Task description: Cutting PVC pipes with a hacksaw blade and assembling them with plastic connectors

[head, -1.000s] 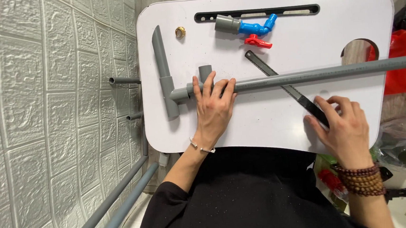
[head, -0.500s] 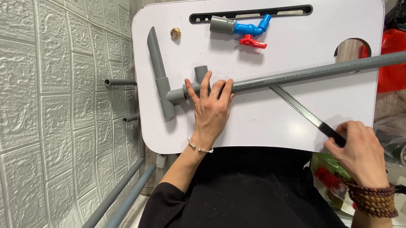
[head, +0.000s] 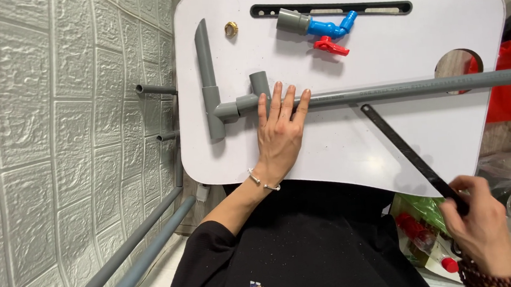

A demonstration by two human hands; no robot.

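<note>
Nearest, right hand (head: pixel 480 229) closed around handle end of thin black saw blade (head: pixel 409 151), blade tip touching long grey pipe (head: pixel 395 90). Further out, left hand (head: pixel 280 130) flat, fingers spread, pressing pipe onto white tray table (head: pixel 352 149). Likely risk: pipe rolling under light palm pressure, blade skidding toward fingers. Beyond, blue valve (head: pixel 319 28), brass nut (head: pixel 231 28).

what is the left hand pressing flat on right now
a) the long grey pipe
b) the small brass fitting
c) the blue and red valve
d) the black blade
a: the left hand lies flat across the long grey pipe on the white tabletop, well apart from the valve, the brass fitting and the black blade.
</note>
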